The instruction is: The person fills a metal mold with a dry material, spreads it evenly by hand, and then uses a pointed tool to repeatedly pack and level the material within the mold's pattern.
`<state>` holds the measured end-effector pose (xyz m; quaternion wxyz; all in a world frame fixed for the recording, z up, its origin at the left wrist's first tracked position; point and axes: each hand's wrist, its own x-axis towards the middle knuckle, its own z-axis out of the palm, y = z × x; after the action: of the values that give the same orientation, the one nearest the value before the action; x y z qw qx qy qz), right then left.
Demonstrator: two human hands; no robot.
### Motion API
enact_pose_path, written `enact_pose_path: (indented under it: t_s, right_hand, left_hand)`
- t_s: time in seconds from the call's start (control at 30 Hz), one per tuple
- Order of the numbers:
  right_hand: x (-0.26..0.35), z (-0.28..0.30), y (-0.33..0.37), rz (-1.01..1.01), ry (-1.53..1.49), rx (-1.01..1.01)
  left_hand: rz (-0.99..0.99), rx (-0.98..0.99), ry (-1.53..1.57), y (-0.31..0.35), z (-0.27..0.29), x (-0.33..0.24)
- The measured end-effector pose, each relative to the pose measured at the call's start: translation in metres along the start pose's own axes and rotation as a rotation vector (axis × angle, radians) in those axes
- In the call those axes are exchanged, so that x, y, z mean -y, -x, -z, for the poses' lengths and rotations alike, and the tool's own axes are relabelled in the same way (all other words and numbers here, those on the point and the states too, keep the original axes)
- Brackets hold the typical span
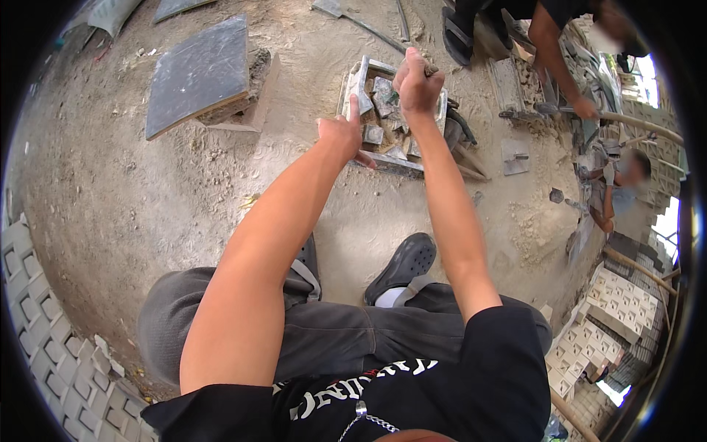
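Observation:
A shallow rectangular box (398,163) with pale, mortar-smeared walls lies on the ground in front of me. Inside are several broken grey slab pieces (373,134) among brown rubble. My left hand (341,138) rests at its near left corner, forefinger stretched along the left wall and thumb spread over the near wall; the other fingers look folded. Over the box's right part, my right hand (420,90) is closed with the thumb raised. A bit of something brownish shows at its fingers, too little to name.
A dark square slab (197,77) lies tilted on a block at left. A flat trowel (515,157) and long-handled tools lie to the right. At upper right, a co-worker's hand (585,108) grips a wooden handle; another person sits farther right. Patterned pale blocks (622,302) are stacked at lower right.

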<state>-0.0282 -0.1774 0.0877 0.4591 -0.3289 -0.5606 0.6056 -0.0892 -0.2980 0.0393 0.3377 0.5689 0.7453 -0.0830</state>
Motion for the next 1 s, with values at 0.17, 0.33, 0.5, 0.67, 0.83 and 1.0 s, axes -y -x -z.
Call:
enact_pose_path:
  t_s: [0.17,0.33,0.5,0.67,0.83,1.0]
  right_hand:
    - [0.051,-0.004,-0.004,0.069,-0.05,0.183]
    - [0.018,0.033,-0.004,0.144,0.019,0.287]
    - [0.023,0.013,-0.003,0.036,0.001,0.233]
    - [0.061,0.017,-0.012,0.06,-0.023,0.267]
    - [0.001,0.02,-0.006,0.015,0.046,0.188]
    - [0.049,-0.001,-0.012,0.09,0.009,0.148]
  left_hand:
    - [0.019,-0.021,0.014,0.002,-0.006,0.008]
    - [-0.017,-0.017,0.02,-0.001,-0.003,0.001]
    - [-0.003,0.001,0.023,0.002,-0.01,0.008]
    - [-0.007,0.002,0.02,0.001,0.0,0.003]
    - [0.0,-0.01,-0.017,-0.002,-0.001,0.002]
    - [0.028,0.019,-0.016,0.001,-0.006,0.007]
